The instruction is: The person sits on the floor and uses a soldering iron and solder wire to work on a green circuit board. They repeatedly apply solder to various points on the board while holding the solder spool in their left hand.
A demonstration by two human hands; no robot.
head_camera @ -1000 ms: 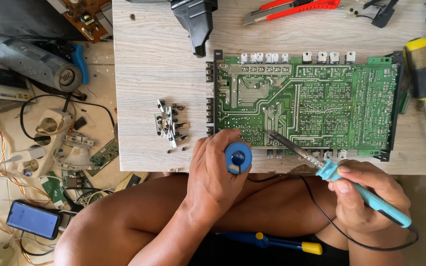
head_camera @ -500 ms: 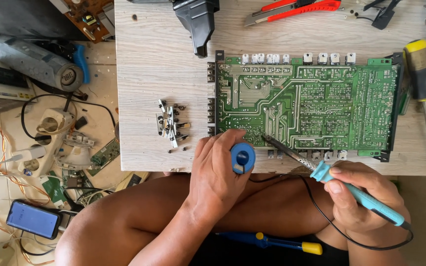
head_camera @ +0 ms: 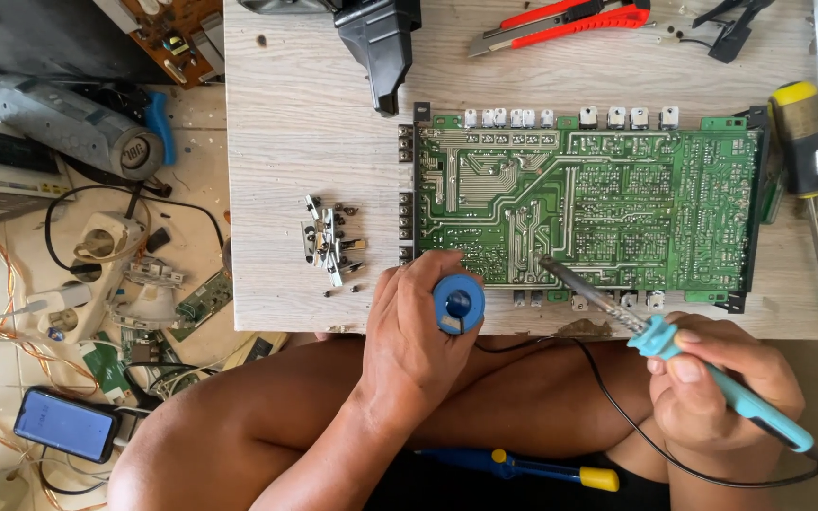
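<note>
A large green circuit board (head_camera: pixel 608 203) lies solder side up on a pale wooden table (head_camera: pixel 305 132). My left hand (head_camera: pixel 418 326) grips a small blue solder spool (head_camera: pixel 458 303) at the board's lower left edge. My right hand (head_camera: pixel 721 383) holds a turquoise soldering iron (head_camera: pixel 674 345) like a pen; its dark tip rests on the board's lower middle, near the front edge. The iron's black cord loops down over my legs.
A pile of small metal parts (head_camera: pixel 330 246) lies left of the board. A red utility knife (head_camera: pixel 560 21), a black tool (head_camera: pixel 381 38) and a yellow-handled screwdriver (head_camera: pixel 800 142) sit on the table. On the floor: a phone (head_camera: pixel 66 423), a power strip (head_camera: pixel 97 265), wires, a blue screwdriver (head_camera: pixel 523 466).
The soldering iron tip has slid slightly left along the board's lower edge. My left hand with the spool has shifted a little to the right.
</note>
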